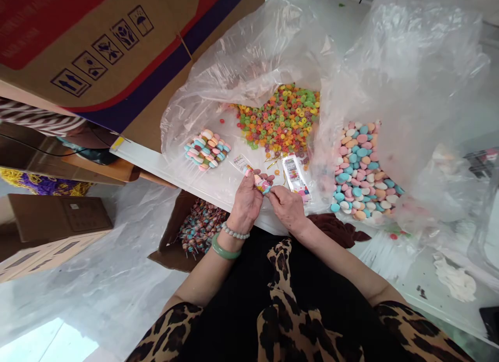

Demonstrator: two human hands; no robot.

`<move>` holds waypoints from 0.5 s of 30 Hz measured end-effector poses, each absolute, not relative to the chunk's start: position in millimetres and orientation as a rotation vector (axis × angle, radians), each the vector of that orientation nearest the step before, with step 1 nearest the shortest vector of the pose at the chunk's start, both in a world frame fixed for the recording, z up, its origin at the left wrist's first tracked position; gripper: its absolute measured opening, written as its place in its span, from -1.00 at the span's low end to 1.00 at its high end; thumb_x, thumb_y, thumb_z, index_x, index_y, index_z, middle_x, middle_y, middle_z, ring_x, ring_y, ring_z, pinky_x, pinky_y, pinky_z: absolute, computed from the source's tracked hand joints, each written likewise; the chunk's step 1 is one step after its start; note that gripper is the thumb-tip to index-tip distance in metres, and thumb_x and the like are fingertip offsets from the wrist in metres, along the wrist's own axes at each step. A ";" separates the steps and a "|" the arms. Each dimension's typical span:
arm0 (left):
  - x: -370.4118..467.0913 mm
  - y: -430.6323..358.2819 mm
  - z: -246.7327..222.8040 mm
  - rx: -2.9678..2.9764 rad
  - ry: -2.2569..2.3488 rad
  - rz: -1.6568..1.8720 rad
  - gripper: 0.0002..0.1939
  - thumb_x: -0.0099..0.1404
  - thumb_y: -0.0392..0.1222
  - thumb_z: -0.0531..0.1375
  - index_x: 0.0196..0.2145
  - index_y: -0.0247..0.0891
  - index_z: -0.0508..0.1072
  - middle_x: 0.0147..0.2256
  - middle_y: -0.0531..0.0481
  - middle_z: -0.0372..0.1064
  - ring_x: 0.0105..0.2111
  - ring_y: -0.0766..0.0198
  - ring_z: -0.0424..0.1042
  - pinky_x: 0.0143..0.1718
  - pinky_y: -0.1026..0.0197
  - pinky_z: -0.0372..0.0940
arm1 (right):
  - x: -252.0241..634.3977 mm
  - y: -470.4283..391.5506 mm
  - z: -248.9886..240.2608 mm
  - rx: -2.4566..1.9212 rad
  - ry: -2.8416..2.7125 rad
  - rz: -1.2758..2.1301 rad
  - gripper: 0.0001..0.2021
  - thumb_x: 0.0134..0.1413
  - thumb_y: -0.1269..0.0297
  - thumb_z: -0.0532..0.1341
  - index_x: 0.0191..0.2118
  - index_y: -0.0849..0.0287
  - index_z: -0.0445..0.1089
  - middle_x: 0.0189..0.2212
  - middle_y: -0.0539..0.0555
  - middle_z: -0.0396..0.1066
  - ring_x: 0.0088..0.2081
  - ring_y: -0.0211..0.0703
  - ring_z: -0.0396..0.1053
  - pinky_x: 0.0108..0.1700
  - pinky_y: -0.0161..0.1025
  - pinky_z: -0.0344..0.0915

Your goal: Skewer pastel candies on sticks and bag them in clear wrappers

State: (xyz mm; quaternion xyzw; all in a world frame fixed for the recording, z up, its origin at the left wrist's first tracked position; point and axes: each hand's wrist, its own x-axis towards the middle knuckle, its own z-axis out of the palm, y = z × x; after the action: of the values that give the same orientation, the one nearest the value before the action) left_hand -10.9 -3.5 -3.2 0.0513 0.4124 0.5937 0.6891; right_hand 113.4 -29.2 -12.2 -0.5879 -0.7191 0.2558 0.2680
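Note:
A small wrapped candy point(262, 184) in pastel pink, yellow and blue lies in the fingers of my left hand point(248, 198), which wears a bead bracelet and a green bangle. My right hand point(287, 205) pinches the candy's lower right end with thumb and forefinger. Just right of the candy sits a stack of printed clear wrappers point(295, 176), and a single wrapper point(240, 163) lies to its left. Gold twist ties point(273, 160) are scattered behind the hands. A cluster of pastel candies in rows point(208, 149) lies further left on the plastic sheet.
Ring-shaped gummies point(280, 118) are heaped at the back in clear plastic. Pastel oval candies point(360, 170) fill a bag at right. A carton of wrapped sticks point(202, 224) stands below the table edge. A large cardboard box point(156, 92) stands back left, near a brown cloth point(337, 230).

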 end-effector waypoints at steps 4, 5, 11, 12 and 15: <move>-1.8 -11.0 -3.9 0.146 0.889 1.343 -0.71 0.30 0.03 0.23 -0.28 -0.28 0.40 -0.39 -0.02 0.42 -0.35 0.29 0.48 -0.18 0.20 0.35 | 111.2 -25.0 -11.6 -1.701 -1.975 0.537 -0.63 0.32 0.08 0.05 -0.45 0.14 0.38 -0.50 0.04 0.47 -0.45 -0.22 0.35 -0.38 -0.28 0.05; 1.5 -13.3 -4.9 0.146 0.889 1.360 -0.72 0.29 0.01 0.24 -0.30 -0.28 0.40 -0.39 0.00 0.42 -0.36 0.33 0.45 -0.19 0.24 0.34 | 109.5 -23.2 -11.6 -1.750 -1.952 0.531 -0.62 0.31 0.06 0.06 -0.46 0.13 0.38 -0.52 0.03 0.46 -0.48 -0.23 0.34 -0.39 -0.28 0.03; 10.9 -19.5 -12.8 0.087 0.906 1.363 -0.80 0.25 -0.10 0.28 -0.35 -0.31 0.43 -0.36 0.03 0.43 -0.34 0.39 0.42 -0.17 0.30 0.31 | 103.9 -16.1 -9.6 -1.861 -1.818 0.618 -0.62 0.23 0.03 0.13 -0.53 0.13 0.37 -0.55 0.03 0.45 -0.48 -0.21 0.33 -0.40 -0.27 0.01; 8.9 -18.6 -12.9 0.087 0.895 1.348 -0.79 0.26 -0.09 0.27 -0.34 -0.31 0.44 -0.37 0.02 0.43 -0.34 0.38 0.43 -0.17 0.29 0.32 | 105.3 -15.9 -9.2 -1.816 -1.784 0.717 -0.64 0.22 0.03 0.13 -0.52 0.12 0.38 -0.54 0.01 0.45 -0.46 -0.21 0.33 -0.39 -0.29 0.04; -2.9 -12.7 -9.9 0.089 0.895 1.296 -0.77 0.28 -0.06 0.25 -0.31 -0.31 0.43 -0.37 -0.03 0.44 -0.34 0.33 0.46 -0.15 0.22 0.34 | 113.3 -17.4 -9.3 -1.663 -1.664 1.067 -0.72 0.20 0.11 0.11 -0.46 0.10 0.40 -0.55 -0.05 0.41 -0.46 -0.23 0.33 -0.38 -0.32 0.14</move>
State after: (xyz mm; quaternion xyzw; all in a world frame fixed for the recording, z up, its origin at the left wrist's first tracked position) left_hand -2.9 -12.7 -9.9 0.0401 0.4026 0.5829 0.7046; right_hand 113.3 -17.4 -9.3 -0.6188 -0.6191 0.3970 0.2759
